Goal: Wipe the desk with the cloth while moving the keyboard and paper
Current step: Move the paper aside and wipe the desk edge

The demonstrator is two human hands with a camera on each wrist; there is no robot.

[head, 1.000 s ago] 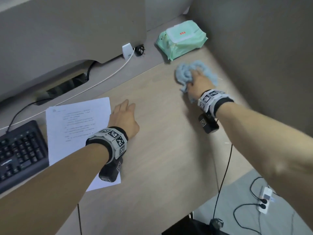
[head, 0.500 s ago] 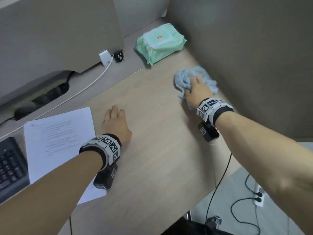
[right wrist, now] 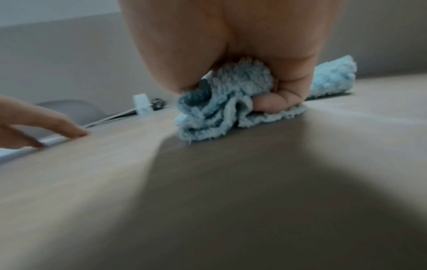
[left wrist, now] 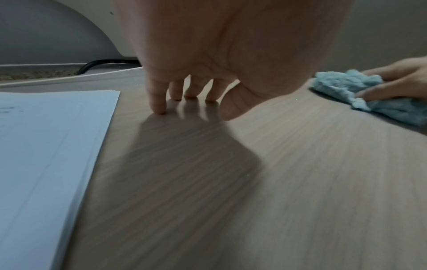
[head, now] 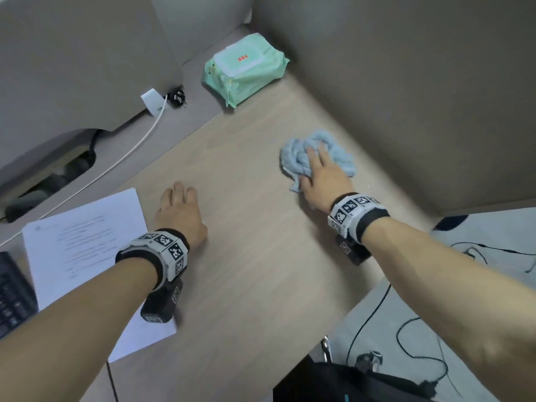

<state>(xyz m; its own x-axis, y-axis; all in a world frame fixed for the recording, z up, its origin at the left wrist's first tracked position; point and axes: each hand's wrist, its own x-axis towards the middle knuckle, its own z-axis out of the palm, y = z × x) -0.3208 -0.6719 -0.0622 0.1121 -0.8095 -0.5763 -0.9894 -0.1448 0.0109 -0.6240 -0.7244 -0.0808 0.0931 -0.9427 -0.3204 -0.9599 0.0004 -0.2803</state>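
Head view is showing the right hand (head: 322, 177) pressing down on the bunched blue cloth (head: 316, 153) at the far right part of the desk (head: 261, 271), near the side partition. In the right wrist view the thumb is curling into the folds, so this hand is gripping the cloth while it is lying flat on the wood. The left hand (head: 181, 211) is holding nothing; its fingers (left wrist: 159, 102) are lying fairly straight with the tips touching the bare desk just beside the right edge of the paper (head: 84, 250). The paper is lying left of centre, and the keyboard (head: 13, 294) is sitting at the far left, only partly in frame. A green pack of wipes (head: 243, 71) is resting near the back corner.

Judging by this, the wiping is underway on the right side only. The area under the paper and the keyboard is probably not yet being reached, so both are likely waiting to be shifted, and a good share of the task seems left.
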